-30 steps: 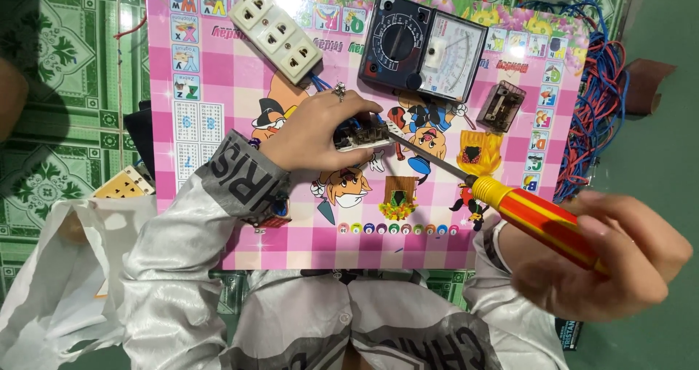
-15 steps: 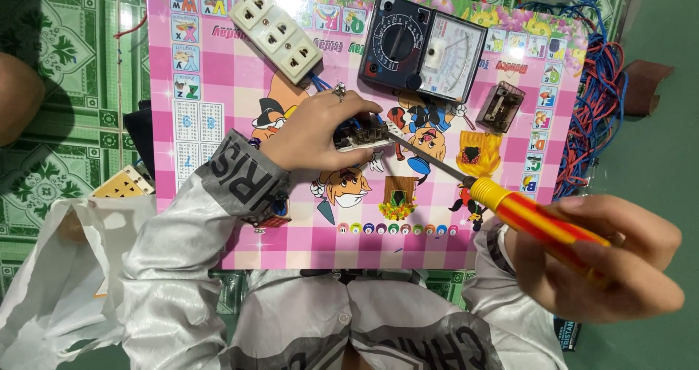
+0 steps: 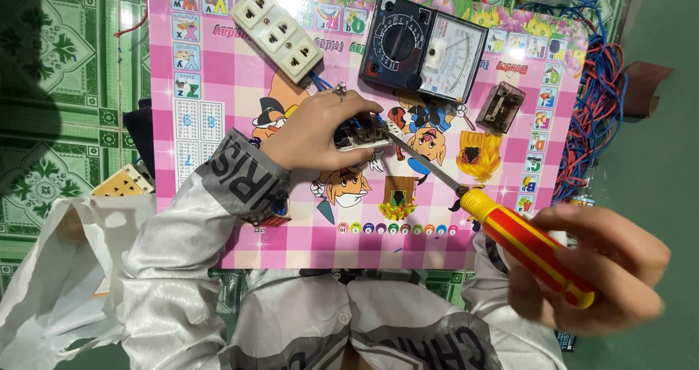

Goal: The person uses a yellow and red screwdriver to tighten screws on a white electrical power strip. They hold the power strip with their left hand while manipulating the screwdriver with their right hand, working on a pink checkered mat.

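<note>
Head view: left hand (image 3: 309,133) clasps a socket module (image 3: 362,135); right hand (image 3: 597,268) grasps the screwdriver (image 3: 528,246).

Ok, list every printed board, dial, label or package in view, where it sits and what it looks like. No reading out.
Board: under the hands, rectangular, pink check with cartoon animals and picture tiles along its edges.
Meter: top centre on the board, black box with a round dial and a pale needle scale.
Small box: left of the board, yellow and white print.
Bag: bottom left, white plastic, crumpled.
Sleeve: left arm, grey cuff with white lettering.
</note>
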